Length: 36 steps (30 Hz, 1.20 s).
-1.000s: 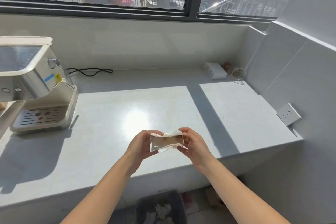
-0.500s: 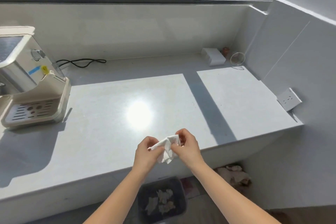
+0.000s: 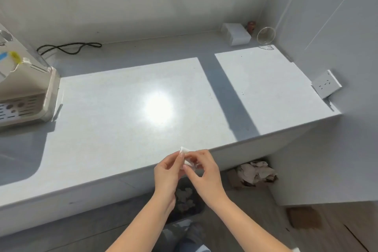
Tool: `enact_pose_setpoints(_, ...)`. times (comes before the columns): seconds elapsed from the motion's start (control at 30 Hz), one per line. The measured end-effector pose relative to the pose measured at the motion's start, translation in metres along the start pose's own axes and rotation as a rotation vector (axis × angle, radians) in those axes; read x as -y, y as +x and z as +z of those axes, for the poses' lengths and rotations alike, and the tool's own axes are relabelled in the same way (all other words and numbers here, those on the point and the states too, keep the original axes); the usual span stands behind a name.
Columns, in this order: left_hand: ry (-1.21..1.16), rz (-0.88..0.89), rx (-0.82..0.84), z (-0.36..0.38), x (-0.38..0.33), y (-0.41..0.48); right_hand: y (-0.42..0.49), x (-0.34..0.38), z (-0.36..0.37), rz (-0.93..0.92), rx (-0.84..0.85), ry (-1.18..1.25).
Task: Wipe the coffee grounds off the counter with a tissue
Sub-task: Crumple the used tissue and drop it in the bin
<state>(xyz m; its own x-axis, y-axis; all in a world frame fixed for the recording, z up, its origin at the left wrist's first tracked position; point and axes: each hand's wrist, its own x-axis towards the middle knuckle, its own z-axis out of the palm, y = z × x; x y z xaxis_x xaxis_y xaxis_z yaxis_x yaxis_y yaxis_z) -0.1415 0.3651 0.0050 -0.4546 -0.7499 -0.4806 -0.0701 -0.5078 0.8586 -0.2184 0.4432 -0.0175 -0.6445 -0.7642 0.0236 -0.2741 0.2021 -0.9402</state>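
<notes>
A small folded white tissue is pinched between my left hand and my right hand, just in front of the front edge of the pale grey counter. Most of the tissue is hidden by my fingers; only a corner sticks up. Both hands hover above a dark waste bin on the floor below, with crumpled tissues inside. I see no coffee grounds on the sunlit counter top apart from a few tiny specks.
A cream coffee machine stands at the counter's left, its black cord behind it. A white box and a tipped glass sit in the back right corner. A wall socket is on the right. Crumpled paper lies under the counter.
The tissue went from a flat strip with brown grounds to a small folded wad. My hands drew back over the counter's edge above the bin, and my view tilted down.
</notes>
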Motion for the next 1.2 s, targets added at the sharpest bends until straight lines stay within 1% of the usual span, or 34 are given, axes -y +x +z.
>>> enact_pose_setpoints(0.17,0.045,-0.051,-0.004,0.02,0.032,0.0,-0.029,-0.026,-0.001,0.135,-0.055,0.098)
enact_pose_setpoints(0.27,0.067,-0.098,-0.026,0.021,0.064,0.009,-0.041,-0.053,-0.005,0.394,-0.185,0.263)
enact_pose_setpoints(0.3,0.08,-0.11,-0.029,0.02,0.076,0.011,-0.042,-0.064,-0.008,0.495,-0.186,0.296)
enact_pose_setpoints(0.37,0.166,-0.127,-0.019,0.015,0.1,0.013,-0.045,-0.083,-0.015,0.712,-0.082,0.395)
enact_pose_setpoints(0.43,0.317,-0.101,-0.002,0.005,0.122,0.014,-0.05,-0.097,-0.015,0.84,0.02,0.454)
enact_pose_setpoints(0.47,0.414,-0.07,0.004,0.0,0.132,0.016,-0.053,-0.105,-0.012,0.857,0.034,0.429)
enact_pose_setpoints(0.53,0.646,0.042,0.017,-0.013,0.152,0.021,-0.06,-0.122,-0.003,0.83,0.014,0.298)
enact_pose_setpoints(0.6,0.907,0.145,0.039,-0.024,0.167,0.023,-0.066,-0.14,0.01,0.764,0.027,0.093)
enact_pose_setpoints(0.63,1.021,0.16,0.052,-0.03,0.175,0.024,-0.068,-0.148,0.017,0.736,0.066,-0.025)
enact_pose_setpoints(0.67,1.115,0.14,0.06,-0.037,0.183,0.024,-0.072,-0.155,0.026,0.721,0.13,-0.139)
enact_pose_setpoints(0.73,1.201,0.013,0.054,-0.055,0.202,0.024,-0.081,-0.169,0.046,0.754,0.276,-0.276)
enact_pose_setpoints(0.77,1.165,-0.086,0.029,-0.064,0.211,0.024,-0.085,-0.175,0.056,0.792,0.329,-0.288)
enact_pose_setpoints(0.83,0.957,-0.319,-0.068,-0.078,0.223,0.033,-0.086,-0.185,0.073,0.87,0.35,-0.219)
enact_pose_setpoints(0.9,0.725,-0.517,-0.153,-0.085,0.23,0.047,-0.078,-0.197,0.086,0.959,0.286,-0.104)
enact_pose_setpoints(0.97,0.523,-0.671,-0.181,-0.084,0.232,0.063,-0.067,-0.207,0.093,1.05,0.203,-0.01)
enact_pose_setpoints(1.03,0.368,-0.815,-0.182,-0.082,0.231,0.079,-0.057,-0.221,0.099,1.093,0.116,0.022)
enact_pose_setpoints(1.1,0.321,-0.891,-0.144,-0.081,0.235,0.095,-0.047,-0.237,0.104,1.094,0.087,-0.014)
enact_pose_setpoints(1.13,0.343,-0.892,-0.121,-0.08,0.238,0.101,-0.042,-0.244,0.106,1.106,0.103,-0.023)
enact_pose_setpoints(1.2,0.434,-0.838,-0.103,-0.084,0.248,0.108,-0.034,-0.258,0.111,1.166,0.165,0.008)
